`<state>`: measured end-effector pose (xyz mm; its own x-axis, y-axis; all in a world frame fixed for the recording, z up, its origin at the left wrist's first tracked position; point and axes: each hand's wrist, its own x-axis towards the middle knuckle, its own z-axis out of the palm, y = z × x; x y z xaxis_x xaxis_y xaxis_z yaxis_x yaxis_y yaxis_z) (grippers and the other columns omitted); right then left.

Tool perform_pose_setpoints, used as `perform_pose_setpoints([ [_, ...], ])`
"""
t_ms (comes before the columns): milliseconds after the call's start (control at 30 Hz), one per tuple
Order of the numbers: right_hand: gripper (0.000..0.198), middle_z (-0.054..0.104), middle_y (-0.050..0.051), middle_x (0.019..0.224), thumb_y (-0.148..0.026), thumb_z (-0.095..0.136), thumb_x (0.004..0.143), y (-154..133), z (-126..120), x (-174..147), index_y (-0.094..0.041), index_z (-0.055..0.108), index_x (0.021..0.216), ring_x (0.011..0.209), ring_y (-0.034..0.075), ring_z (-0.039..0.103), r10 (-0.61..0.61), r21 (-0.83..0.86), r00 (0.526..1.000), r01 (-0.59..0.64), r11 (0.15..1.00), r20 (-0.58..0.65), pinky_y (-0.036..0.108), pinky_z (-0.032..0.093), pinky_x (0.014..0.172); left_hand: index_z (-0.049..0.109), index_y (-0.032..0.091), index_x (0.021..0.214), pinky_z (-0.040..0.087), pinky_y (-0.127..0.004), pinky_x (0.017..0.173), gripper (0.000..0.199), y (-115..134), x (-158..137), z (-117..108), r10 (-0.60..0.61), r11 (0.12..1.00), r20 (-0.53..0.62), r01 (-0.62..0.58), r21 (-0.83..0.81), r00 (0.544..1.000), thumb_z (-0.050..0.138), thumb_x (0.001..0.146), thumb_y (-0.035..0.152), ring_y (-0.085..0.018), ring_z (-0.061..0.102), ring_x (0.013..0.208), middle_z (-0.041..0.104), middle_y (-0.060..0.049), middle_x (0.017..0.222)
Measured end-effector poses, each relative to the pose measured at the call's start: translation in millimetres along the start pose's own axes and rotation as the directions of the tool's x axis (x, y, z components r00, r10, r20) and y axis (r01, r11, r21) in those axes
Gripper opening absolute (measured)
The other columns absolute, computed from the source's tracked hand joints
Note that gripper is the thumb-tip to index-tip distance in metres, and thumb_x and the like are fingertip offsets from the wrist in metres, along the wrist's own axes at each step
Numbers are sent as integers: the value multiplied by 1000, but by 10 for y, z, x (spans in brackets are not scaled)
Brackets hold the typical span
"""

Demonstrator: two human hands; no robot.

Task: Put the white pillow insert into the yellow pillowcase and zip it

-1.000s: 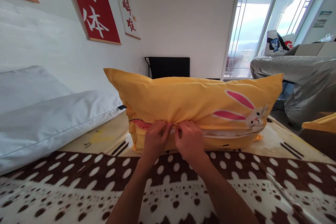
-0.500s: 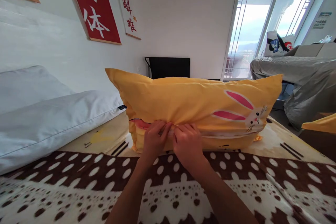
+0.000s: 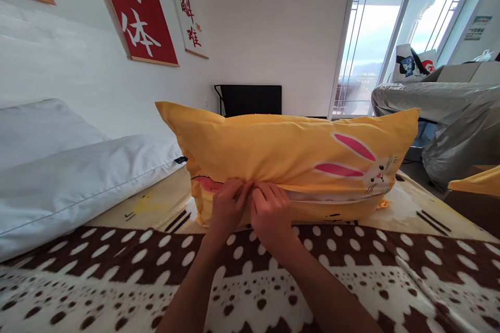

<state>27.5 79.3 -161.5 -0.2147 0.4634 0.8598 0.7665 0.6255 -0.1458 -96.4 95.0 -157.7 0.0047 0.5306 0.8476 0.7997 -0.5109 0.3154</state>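
Head view: yellow pillow centre, set crosswise on a patterned blanket, pointed corners at upper left and upper right. Long seam-like line runs across its near side, pale strip along it on the right part. White rabbit print with pink ears near the pillow's right end; pink patch near the left end, just beside the left hand.

Left hand on the near side of the pillow, left of middle, fingers bent, thumb and fingertips pinched together on the yellow cloth at the line. Right hand just beside it, fingers curled, tips also clamped on the cloth there. Fingertips of both hands almost meet; cloth above puckers into creases. Exact bit gripped probably the edge of the cloth, but the fingers cover it, can't be sure.

Blanket: brown band with white ovals, cream areas, dark spots nearer the person. Light grey pillow at left, black tag at its end near the yellow pillow. Yellow cloth corner pokes in at right edge. Behind: red hanging scroll on left wall, black panel beyond the pillow, glass door, plastic-wrapped furniture at right.
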Motion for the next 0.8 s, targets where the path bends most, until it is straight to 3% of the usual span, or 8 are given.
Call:
perform_pose_setpoints([
  [200,13,62,4,74,-14,52,85,119,-54,39,-17,60,76,73,18,55,136,-69,988,-131,989,72,30,36,66,36,18,55,31,-24,55,36,-16,-9,8,11,1000,14,-11,25,1000,51,87,28,-10,36,52,40,3,54],
  [400,14,64,5,72,-16,52,85,236,-168,110,-18,60,75,67,16,57,268,-100,947,-254,962,176,28,33,60,38,18,56,32,-24,56,36,-6,-10,1,-17,999,34,16,33,999,50,87,30,-10,38,54,42,2,55],
  [800,11,64,5,72,-13,50,81,300,-234,144,-18,59,77,68,17,58,293,-159,938,-266,951,187,27,34,60,42,18,59,35,-24,60,34,-67,-22,50,9,999,56,-12,38,998,48,89,32,-11,45,59,47,1,59],
])
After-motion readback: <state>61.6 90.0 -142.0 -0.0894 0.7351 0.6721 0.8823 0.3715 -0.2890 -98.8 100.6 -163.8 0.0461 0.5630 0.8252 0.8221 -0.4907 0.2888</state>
